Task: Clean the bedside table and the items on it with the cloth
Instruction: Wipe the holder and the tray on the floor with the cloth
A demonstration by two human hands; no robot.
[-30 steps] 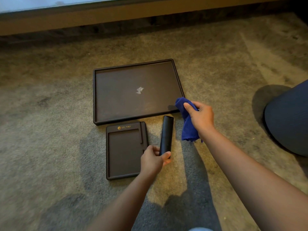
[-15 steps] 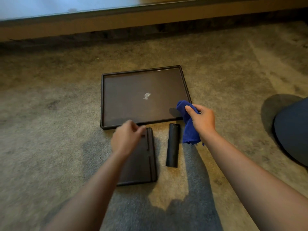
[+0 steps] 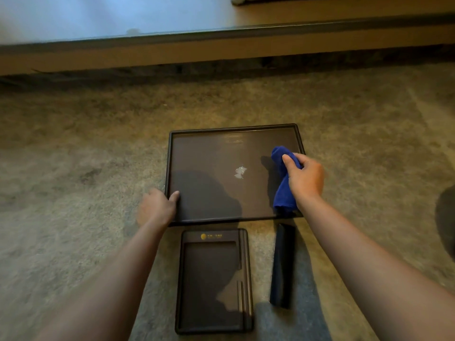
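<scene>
A large dark tray [image 3: 209, 153] lies flat on the carpet, with a small white speck [image 3: 240, 172] at its middle. My left hand [image 3: 156, 209] grips the tray's near left corner, thumb over the rim. My right hand [image 3: 305, 178] holds a bunched blue cloth [image 3: 283, 193] over the tray's right side. In front of the tray lie a smaller dark notepad holder [image 3: 213, 281] with a gold logo and a slim black case [image 3: 283, 265], both untouched.
Everything sits on beige carpet [image 3: 73, 193]. A low wooden ledge with a glossy top [image 3: 221, 43] runs across the far side. A dark rounded shape [image 3: 446, 217] shows at the right edge.
My left hand went from the black case, over the notepad holder, to the tray's near left corner. My right hand carried the cloth from the tray's near right corner onto the tray's right side.
</scene>
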